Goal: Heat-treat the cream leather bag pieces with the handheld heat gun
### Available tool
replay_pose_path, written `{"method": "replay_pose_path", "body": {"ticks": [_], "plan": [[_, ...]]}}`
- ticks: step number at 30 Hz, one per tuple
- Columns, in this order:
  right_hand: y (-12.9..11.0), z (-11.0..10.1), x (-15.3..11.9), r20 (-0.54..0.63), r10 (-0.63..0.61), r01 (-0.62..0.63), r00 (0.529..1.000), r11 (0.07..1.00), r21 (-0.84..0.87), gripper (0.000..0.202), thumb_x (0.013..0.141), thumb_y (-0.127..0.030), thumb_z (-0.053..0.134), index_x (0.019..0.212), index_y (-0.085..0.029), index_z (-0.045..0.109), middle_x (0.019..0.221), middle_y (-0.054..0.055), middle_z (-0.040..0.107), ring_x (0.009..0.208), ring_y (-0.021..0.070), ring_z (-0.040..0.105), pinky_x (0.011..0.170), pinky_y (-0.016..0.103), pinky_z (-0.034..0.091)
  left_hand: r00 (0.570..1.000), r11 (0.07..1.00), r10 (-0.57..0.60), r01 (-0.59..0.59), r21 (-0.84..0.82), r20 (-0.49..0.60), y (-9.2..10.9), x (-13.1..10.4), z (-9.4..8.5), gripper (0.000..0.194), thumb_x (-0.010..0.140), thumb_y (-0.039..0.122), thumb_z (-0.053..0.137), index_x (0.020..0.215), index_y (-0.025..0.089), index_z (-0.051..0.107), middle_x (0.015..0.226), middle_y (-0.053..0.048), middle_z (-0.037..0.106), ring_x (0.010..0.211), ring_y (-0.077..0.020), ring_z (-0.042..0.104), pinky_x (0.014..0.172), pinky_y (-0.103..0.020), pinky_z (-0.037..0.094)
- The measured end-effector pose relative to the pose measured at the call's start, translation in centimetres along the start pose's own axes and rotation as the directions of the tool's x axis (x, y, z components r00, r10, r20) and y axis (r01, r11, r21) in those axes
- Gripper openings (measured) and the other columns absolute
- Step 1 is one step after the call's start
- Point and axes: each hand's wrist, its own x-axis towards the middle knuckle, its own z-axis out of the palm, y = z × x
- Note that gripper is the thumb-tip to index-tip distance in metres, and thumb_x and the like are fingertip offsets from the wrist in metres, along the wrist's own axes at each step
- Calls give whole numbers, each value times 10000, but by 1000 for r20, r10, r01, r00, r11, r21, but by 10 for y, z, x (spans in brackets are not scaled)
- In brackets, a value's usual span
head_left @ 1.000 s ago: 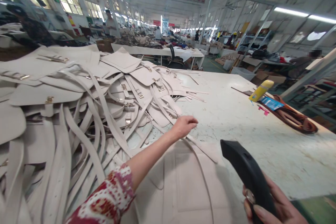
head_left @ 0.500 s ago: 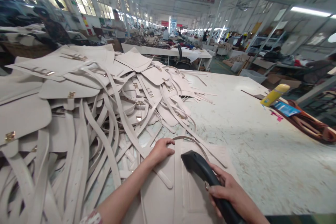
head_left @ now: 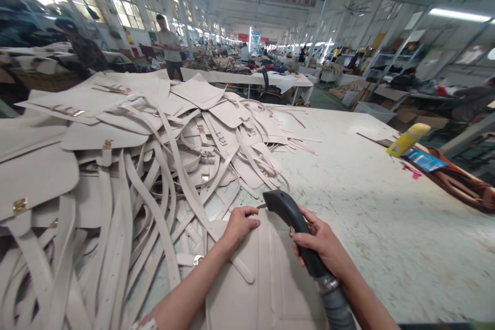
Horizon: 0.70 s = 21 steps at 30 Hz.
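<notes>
A beige leather bag piece (head_left: 240, 294) lies flat on the table in front of me, with a strap across its left part. My left hand (head_left: 243, 224) rests on its upper edge, fingers curled and pressed together; whether they pinch the edge is hidden. My right hand (head_left: 319, 242) is wrapped round a black curved nozzle tool (head_left: 294, 216), whose tip is over the piece's top edge, right of my left fingers. A grey hose (head_left: 336, 304) runs from the tool toward the bottom of the view.
A big heap of beige bag pieces (head_left: 108, 108) with straps and gold buckles covers the left side. On the pale table (head_left: 386, 216), a yellow bottle (head_left: 410, 139) and brown straps (head_left: 460, 185) lie at right. A person (head_left: 169, 44) stands beyond the heap.
My right hand has moved the black tool up and slightly left, so its tip is higher and the hose shows. My left hand stays nearly in place. The standing person behind is more visible.
</notes>
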Motion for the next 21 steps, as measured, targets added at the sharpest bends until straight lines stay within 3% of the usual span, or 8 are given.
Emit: {"method": "replay_pose_path", "body": {"ticks": [5,9,12,15,18,21], "plan": [[15,1,-15,49,127,-126,991,992,-19,739,639,-161,625,1304,-204,305,651,-32,604,437,127,549,354,230,467,997,1000,8,-11,28,83,5,-6,-4,254,542,165,576,768,128,685,666,18,631,613,-130,540,604,-224,396],[16,7,-1,-96,-5,-6,995,993,-116,740,643,-201,628,1309,-195,305,543,-72,542,371,113,505,325,217,441,986,976,92,-116,185,136,12,-7,1,219,592,242,581,763,147,678,644,31,615,587,-117,524,569,-208,380],[1,5,-3,-176,-91,61,980,984,-167,756,650,-210,634,1323,-208,292,600,-56,560,407,118,510,368,243,463,976,895,203,-216,391,77,19,0,6,151,604,298,592,601,156,645,509,45,529,546,-114,486,516,-201,334],[-11,-4,-28,-176,-76,43,981,982,-184,749,660,-214,639,1324,-231,292,647,-40,590,453,134,522,410,260,470,968,871,252,-218,441,-20,22,14,6,194,647,326,551,555,166,610,480,44,469,568,-119,470,527,-205,317],[-8,-13,-65,-195,13,-54,981,976,-211,762,670,-232,636,1336,-254,266,626,-42,598,431,131,502,404,250,444,953,865,268,-175,470,-138,17,30,-1,212,681,336,503,598,171,608,516,35,471,607,-127,468,558,-213,318],[5,-19,-98,-138,164,-190,977,961,-200,775,649,-258,649,1336,-274,290,685,-24,621,430,128,498,405,242,430,940,861,264,-130,492,-215,11,46,-12,228,694,351,481,650,176,620,547,28,493,622,-134,469,560,-218,317]]}}
